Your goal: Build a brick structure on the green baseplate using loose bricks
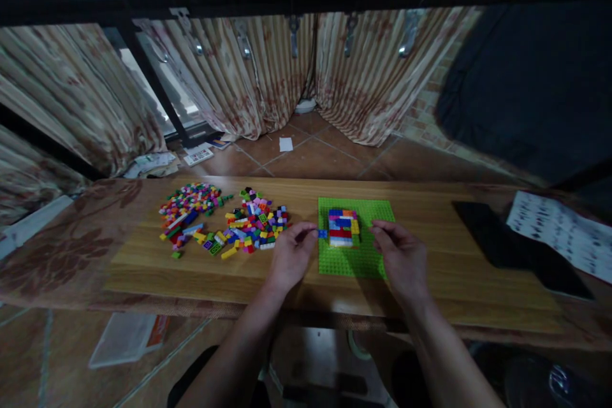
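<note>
A green baseplate (356,258) lies on the wooden board (239,268), with a small multicoloured brick build (343,227) standing on its far middle. My left hand (291,254) is pinched on a small blue brick (322,234) just left of the build, at the plate's left edge. My right hand (400,254) rests at the plate's right side with its fingers curled together close to the build; whether it holds anything is hidden.
Two heaps of loose coloured bricks (224,220) lie on the board to the left. A black flat object (507,236) and a printed sheet (559,226) sit at the right. Curtains and a black rail stand behind; tiled floor lies beyond the table.
</note>
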A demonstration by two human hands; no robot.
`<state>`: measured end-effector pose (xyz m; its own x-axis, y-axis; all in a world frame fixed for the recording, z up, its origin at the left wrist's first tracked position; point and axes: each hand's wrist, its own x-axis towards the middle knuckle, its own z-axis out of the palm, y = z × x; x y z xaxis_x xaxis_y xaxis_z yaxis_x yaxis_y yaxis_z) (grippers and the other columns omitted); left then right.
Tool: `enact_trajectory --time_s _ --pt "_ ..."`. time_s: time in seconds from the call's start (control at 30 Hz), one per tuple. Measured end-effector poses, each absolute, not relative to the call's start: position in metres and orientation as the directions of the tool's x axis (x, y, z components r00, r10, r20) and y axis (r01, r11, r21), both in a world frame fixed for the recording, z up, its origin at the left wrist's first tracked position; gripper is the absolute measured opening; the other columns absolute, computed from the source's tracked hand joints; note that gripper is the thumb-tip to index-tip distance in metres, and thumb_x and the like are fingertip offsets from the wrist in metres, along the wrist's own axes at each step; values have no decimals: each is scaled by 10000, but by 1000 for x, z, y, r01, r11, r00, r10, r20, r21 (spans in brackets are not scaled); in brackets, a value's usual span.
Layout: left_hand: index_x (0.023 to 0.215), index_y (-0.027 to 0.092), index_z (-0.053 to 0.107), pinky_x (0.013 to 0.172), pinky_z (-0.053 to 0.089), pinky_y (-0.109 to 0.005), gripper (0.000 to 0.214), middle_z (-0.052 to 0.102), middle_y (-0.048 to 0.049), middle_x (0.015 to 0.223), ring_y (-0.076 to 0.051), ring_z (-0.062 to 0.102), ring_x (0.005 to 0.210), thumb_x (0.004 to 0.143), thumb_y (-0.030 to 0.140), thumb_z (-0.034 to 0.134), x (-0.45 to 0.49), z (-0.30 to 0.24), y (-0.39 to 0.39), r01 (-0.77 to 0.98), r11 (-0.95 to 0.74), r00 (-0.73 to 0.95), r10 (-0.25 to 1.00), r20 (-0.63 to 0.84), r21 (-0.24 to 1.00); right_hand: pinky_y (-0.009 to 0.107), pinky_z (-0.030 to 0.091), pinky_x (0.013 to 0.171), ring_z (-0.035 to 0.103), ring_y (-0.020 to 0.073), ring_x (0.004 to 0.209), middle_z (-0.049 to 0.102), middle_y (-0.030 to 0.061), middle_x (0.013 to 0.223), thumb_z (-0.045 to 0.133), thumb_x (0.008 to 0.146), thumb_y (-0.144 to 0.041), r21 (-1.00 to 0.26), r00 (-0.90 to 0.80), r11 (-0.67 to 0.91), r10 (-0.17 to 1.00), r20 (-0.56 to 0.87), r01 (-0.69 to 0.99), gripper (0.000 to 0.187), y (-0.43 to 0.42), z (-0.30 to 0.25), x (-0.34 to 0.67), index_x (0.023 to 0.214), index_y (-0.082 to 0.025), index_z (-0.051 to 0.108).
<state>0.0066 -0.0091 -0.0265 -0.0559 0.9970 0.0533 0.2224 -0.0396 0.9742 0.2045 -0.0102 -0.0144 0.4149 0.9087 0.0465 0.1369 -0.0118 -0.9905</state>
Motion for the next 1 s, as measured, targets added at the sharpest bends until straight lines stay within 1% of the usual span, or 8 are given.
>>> enact_trajectory --time_s 0.13,0.23,0.37,0.47,0.63,0.77,0.87,1.0 --pt "969 167 721 729 506 -244 207 732 -36 865 -152 654 775 854 220 557 7 -29 -1 246 -54 -36 997 65 968 314 467 643 593 166 648 720 52 791 690 722 -427 -978 389 -26 920 58 209 303 -7 -17 209 878 -171 731" --pt "983 165 729 768 510 -253 232 741 -45 902 -161 667 823 869 195 530 10 -29 5 270 -74 -10 997 80 960 321 467 668 607 176 677 728 58 818 678 736 -432 -970 391 -27 918 72 241 307 -4 -19 211 887 -171 732" --pt "1022 176 739 805 510 -257 263 746 -48 960 -164 674 868 886 197 515 15 -29 12 309 -85 9 996 86 947 333 474 690 627 189 705 740 67 852 664 753 -438 -968 368 -18 926 78 250 310 -2 -21 211 898 -172 730" --pt "1036 187 740 823 514 -259 271 748 -42 975 -162 676 881 896 198 508 18 -28 17 331 -91 32 996 85 939 341 475 705 635 197 719 744 71 868 643 778 -440 -957 339 -16 937 86 289 315 0 -24 212 918 -172 730" --pt "1057 157 706 845 530 -270 253 748 -57 995 -167 687 892 852 141 558 21 -23 23 293 -72 59 997 57 954 346 475 698 639 207 712 742 73 844 624 791 -458 -940 324 -29 942 89 341 341 6 -24 214 936 -169 731" --pt "987 152 680 825 540 -271 191 743 -63 965 -164 690 884 822 106 595 26 -20 29 272 -51 62 997 35 961 345 476 694 643 210 708 746 70 837 621 790 -469 -931 322 -21 941 104 364 345 12 -22 215 930 -176 736" --pt "962 156 658 808 542 -277 161 737 -59 926 -164 689 864 812 113 619 29 -21 33 277 -49 63 998 32 960 345 477 679 639 208 693 745 73 834 604 803 -471 -917 307 -25 946 107 399 350 13 -21 214 941 -179 739" --pt "982 168 647 789 547 -289 181 728 -53 920 -167 688 844 803 145 652 33 -24 36 321 -50 30 999 43 946 340 479 667 638 204 678 744 70 816 598 807 -465 -913 290 -28 952 100 407 348 15 -19 215 946 -178 738"
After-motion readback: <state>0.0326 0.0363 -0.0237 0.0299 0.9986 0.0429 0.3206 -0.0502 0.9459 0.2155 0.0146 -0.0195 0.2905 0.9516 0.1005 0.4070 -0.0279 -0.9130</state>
